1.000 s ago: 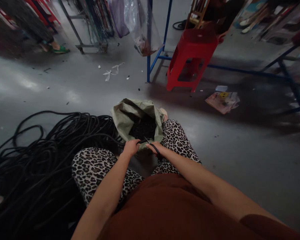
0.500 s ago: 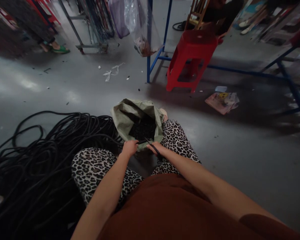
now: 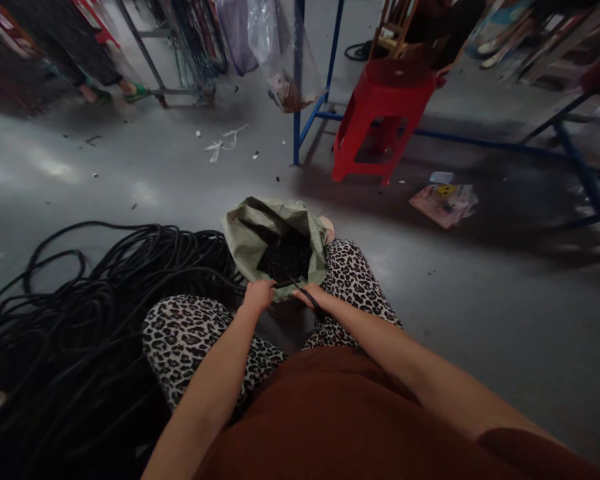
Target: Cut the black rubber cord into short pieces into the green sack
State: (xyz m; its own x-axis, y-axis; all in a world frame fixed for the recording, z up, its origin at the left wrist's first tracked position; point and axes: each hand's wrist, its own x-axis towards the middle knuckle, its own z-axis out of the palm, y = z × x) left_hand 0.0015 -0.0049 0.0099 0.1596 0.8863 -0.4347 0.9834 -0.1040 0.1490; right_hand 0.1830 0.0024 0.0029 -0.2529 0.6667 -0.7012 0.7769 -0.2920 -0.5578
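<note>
Between my knees stands an open green woven sack (image 3: 243, 237) with many small black pieces (image 3: 286, 257) inside. My left hand (image 3: 260, 293) is closed around a black cord (image 3: 283, 284), whose end sticks out to the right over the sack's near rim. That cord seems to come from the large tangled heap of black cord (image 3: 105, 287) on the floor to my left. In my right hand (image 3: 311, 295) is a pair of scissors (image 3: 316, 305) with black handles, its blades pointing at the cord's end. Whether the blades touch the cord I cannot tell.
A red plastic stool (image 3: 380, 120) stands ahead beside a blue metal frame (image 3: 297, 133) with plastic bags (image 3: 285, 60) hanging from it. A printed plastic bag (image 3: 445, 203) lies on the floor to the right. Far left, a person's legs (image 3: 85, 53) show near a rack.
The person at the far left has stepped to the right. My hands, the cord and the scissors are almost where they were.
</note>
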